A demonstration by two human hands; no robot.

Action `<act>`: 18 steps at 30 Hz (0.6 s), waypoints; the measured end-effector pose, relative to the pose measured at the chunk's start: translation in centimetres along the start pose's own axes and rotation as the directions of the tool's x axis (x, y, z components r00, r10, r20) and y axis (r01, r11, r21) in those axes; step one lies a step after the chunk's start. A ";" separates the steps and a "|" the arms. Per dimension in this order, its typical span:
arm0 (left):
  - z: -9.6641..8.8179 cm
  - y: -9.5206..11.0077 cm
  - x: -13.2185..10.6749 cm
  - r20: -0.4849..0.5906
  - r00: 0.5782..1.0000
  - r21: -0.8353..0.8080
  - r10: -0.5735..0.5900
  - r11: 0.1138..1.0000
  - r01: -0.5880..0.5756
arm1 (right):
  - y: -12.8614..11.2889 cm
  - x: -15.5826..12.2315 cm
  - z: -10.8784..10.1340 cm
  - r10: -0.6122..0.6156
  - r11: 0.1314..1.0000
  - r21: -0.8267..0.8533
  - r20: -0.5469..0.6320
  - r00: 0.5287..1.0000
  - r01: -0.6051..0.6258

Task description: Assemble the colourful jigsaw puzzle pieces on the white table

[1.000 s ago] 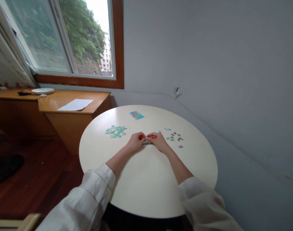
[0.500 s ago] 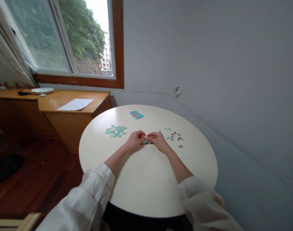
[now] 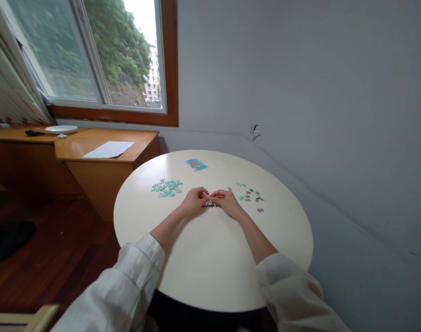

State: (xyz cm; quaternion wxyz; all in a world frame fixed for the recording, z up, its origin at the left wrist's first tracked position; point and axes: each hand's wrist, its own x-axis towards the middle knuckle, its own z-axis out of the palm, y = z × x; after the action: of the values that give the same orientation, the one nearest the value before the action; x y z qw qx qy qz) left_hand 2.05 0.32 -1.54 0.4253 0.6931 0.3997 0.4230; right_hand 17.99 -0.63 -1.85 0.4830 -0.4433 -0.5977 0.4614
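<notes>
My left hand (image 3: pixel 195 200) and my right hand (image 3: pixel 227 201) meet near the middle of the round white table (image 3: pixel 210 263). Their fingertips pinch small jigsaw puzzle pieces between them, pale backs partly showing. Just below the fingers lies a cluster of colourful puzzle pieces (image 3: pixel 210 204), partly hidden by both hands. To the left is a spread pile of turquoise puzzle pieces (image 3: pixel 167 188). On the right, pink, green and dark loose pieces (image 3: pixel 252 196) are scattered. A small blue picture card (image 3: pixel 197 164) lies toward the back of the table.
A wooden desk (image 3: pixel 146 138) stands behind at the left, with a white sheet of paper (image 3: pixel 109 149) and a white plate (image 3: pixel 61 129) on it. The wall with a socket (image 3: pixel 255 129) runs close along the table's right side. A chair part (image 3: pixel 40 318) shows at lower left.
The fingers have shifted very slightly, and the pale piece between them has tilted. Both arms and the piles of pieces stay where they were.
</notes>
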 end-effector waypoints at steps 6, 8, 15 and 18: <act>-0.2 0.4 -0.1 -0.045 0.998 0.036 -0.037 0.999 0.039 | 0.2 0.1 -0.1 -0.009 0.999 -0.038 -0.040 0.999 0.007; -0.4 0.5 0.0 -0.055 0.998 0.040 -0.038 0.998 0.041 | 0.1 0.0 0.0 -0.043 0.997 -0.068 -0.042 0.998 0.040; -0.6 -0.1 0.4 -0.096 0.995 0.048 -0.007 0.999 0.012 | -0.1 -0.4 0.3 -0.095 0.988 -0.125 -0.012 0.995 0.093; -0.5 -0.2 0.5 -0.100 0.995 0.032 -0.012 0.999 0.015 | 0.1 -0.3 0.3 -0.073 0.992 -0.101 0.000 0.997 0.072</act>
State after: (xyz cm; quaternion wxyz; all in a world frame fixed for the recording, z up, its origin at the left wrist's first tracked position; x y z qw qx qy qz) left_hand 1.68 0.98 -1.48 0.3963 0.6754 0.4318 0.4476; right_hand 17.76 -0.97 -2.02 0.4774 -0.4461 -0.6352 0.4118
